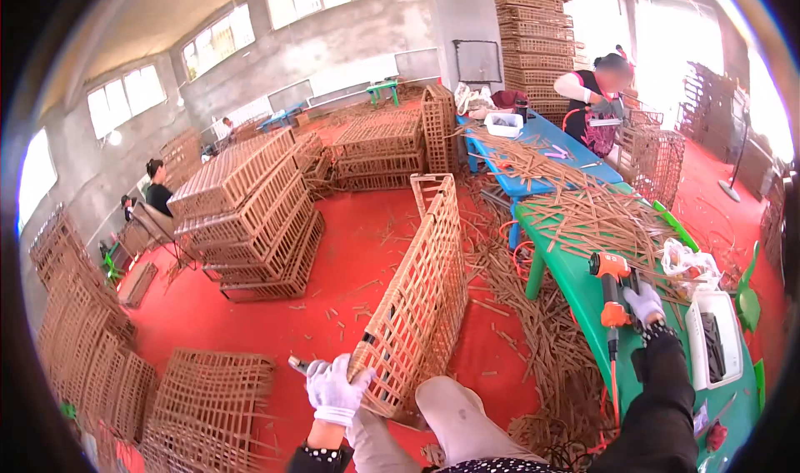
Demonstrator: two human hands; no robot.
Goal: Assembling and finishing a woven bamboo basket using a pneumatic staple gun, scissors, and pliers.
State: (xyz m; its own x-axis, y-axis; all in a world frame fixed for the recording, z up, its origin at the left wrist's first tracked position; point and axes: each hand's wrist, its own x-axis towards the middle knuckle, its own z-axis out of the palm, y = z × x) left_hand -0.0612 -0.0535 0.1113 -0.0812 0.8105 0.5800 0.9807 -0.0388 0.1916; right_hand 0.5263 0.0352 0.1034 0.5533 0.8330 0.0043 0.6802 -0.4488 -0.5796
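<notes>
A long, lattice-sided woven wood-strip crate (421, 294) stands tilted on the red floor between my knees. At its near left corner is my left hand (337, 387), in a white glove, closed round a dark tool with a metal tip (298, 363); the tool's kind is unclear. Over the green table, my gloved right hand (646, 303) grips an orange and black air nail gun (612, 288). An orange hose (614, 381) hangs from the gun. Beside that hand sits a white plastic basket (715, 340) with dark strips in it.
Loose wood strips (596, 215) cover the green table (575, 294) and the blue table (550, 135). Strip scraps (533, 340) heap on the floor by the table. Stacked crates (250, 210) stand at left, with a crate panel (208, 402) near me. A co-worker (592, 106) stands beyond the tables.
</notes>
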